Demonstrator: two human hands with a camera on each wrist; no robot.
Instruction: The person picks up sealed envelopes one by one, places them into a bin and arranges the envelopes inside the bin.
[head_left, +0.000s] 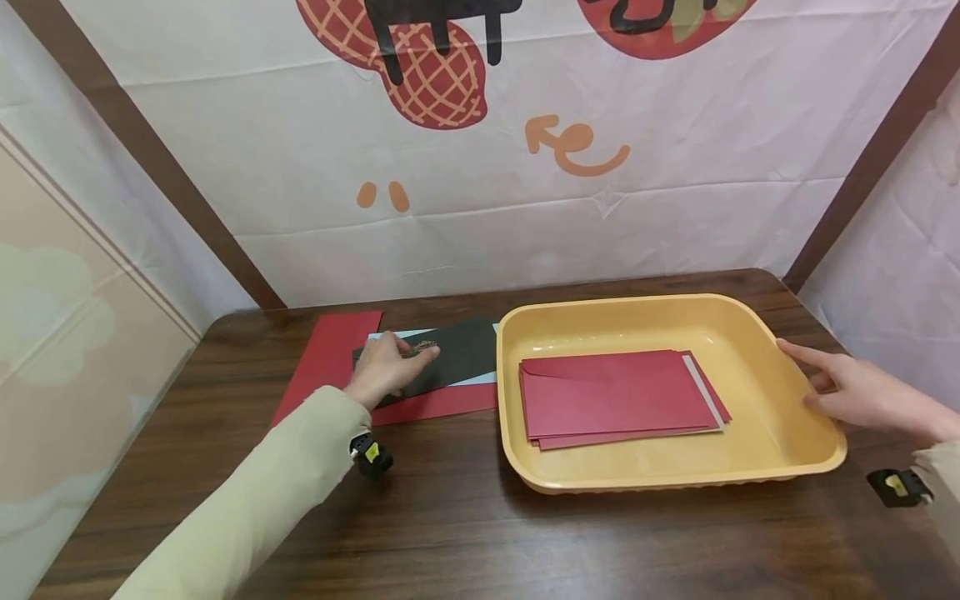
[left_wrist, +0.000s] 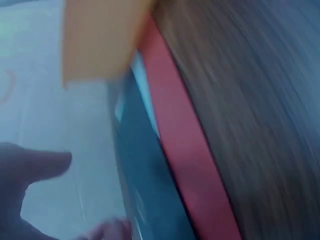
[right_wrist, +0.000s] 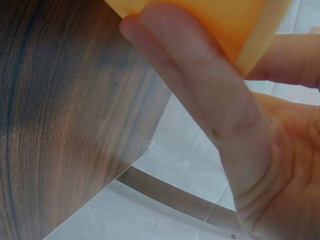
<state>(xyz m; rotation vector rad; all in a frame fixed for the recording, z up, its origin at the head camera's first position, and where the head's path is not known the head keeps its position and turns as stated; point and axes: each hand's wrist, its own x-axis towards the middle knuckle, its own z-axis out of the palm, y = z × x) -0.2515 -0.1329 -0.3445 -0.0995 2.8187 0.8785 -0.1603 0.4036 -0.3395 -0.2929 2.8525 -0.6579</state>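
My left hand (head_left: 390,363) is over a dark green, nearly black envelope (head_left: 467,350) with a small gold print. Its thumb (left_wrist: 50,164) stands apart from the envelope in the left wrist view, and the fingertips are low at the envelope's edge. Under the dark envelope lie a pale blue sheet (head_left: 482,379) and red paper pieces (head_left: 330,346). My right hand (head_left: 862,392) grips the right rim of a yellow tray (head_left: 765,446), its thumb and fingers on either side of the wall. Inside the tray rests a small stack of red envelopes (head_left: 615,396), the top one showing a white strip.
Everything rests on a dark brown wooden table (head_left: 465,533). A printed white cloth (head_left: 300,167) hangs right behind the table's back edge and down both sides. The tray's left wall overlaps the right ends of the papers.
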